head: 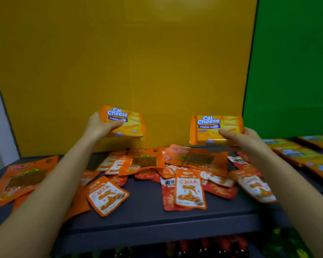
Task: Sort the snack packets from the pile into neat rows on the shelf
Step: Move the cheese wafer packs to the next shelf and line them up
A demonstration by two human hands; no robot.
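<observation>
My left hand [99, 126] grips an orange Cal Cheese wafer packet [128, 121] by its left side, held up above the pile. My right hand [243, 136] grips a second Cal Cheese wafer packet [211, 127] at its lower right corner, also lifted and facing me. Below both lies a loose pile of orange and red snack packets [175, 170] on the dark grey shelf [147, 218]. Two white-and-orange pouches [106, 195] [190, 190] lie nearest me.
A large orange packet [24, 177] lies at the shelf's left end. A row of yellow packets [302, 155] runs along the right side. A yellow back panel [129, 62] and a green panel [295, 62] stand behind. Bottles [209, 246] show on the level below.
</observation>
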